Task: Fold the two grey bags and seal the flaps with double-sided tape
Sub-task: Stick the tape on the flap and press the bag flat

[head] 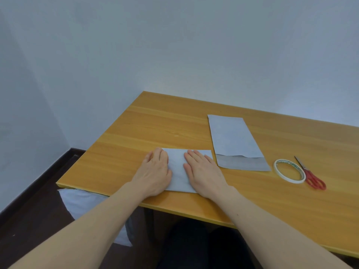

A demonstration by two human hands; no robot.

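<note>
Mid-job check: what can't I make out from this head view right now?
- Folded grey bag: its side edges lie under the flat left hand and right hand; tape unseen.
- White double-sided tape roll: printing too small.
- Pale bundle below wooden table: tabletop and left forearm hide most.

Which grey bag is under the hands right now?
The folded grey bag at the table's near edge; both hands press flat on it. The long grey bag lies untouched.
</note>
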